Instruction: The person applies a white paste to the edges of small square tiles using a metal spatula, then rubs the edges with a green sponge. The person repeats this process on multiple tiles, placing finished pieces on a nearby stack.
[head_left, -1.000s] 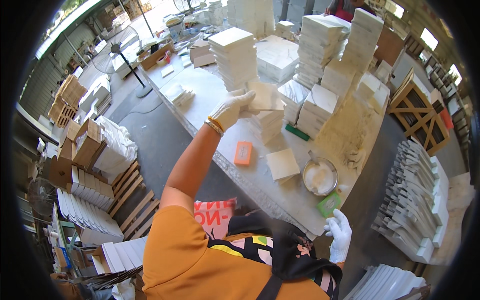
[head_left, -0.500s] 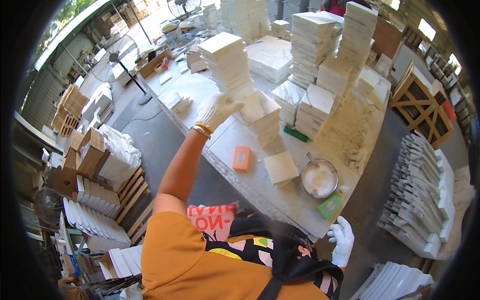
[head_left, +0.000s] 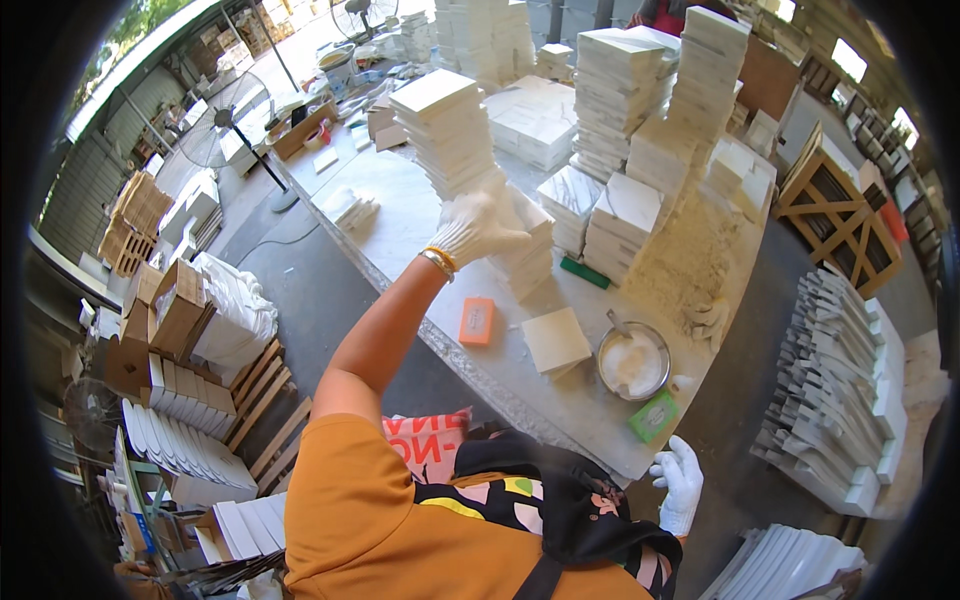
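The right hand [head_left: 680,487], in a white glove, hangs just off the table's near corner at the lower right of the frame; its grip is loosely apart, the fingers half curled and pointing up the frame. Close above it, a green box [head_left: 653,417] lies with its long axis running from lower left to upper right. Next comes a round bowl [head_left: 633,365] of white matter, a handle [head_left: 618,321] tilting out toward the upper left. A square tile [head_left: 556,340] lies flat left of the bowl, and an orange box [head_left: 477,322] farther left, its long axis nearly up the frame.

At the centre, the left hand [head_left: 475,228], also gloved, is at the upper part of the near stack [head_left: 527,265] of tiles, its thumb side toward the right. Blur and overlap hide its fingertips, so I cannot tell whether its grip is clamped on a tile. The near stack stands on the table [head_left: 402,222], its long axis upright.

Right of it, a green bar [head_left: 585,272] slants from upper left to lower right before two marble stacks [head_left: 622,235]. Beyond the left hand, the tall stack [head_left: 445,135] rises, leaning toward the upper left in view. A fan [head_left: 224,118] stands at the upper left.
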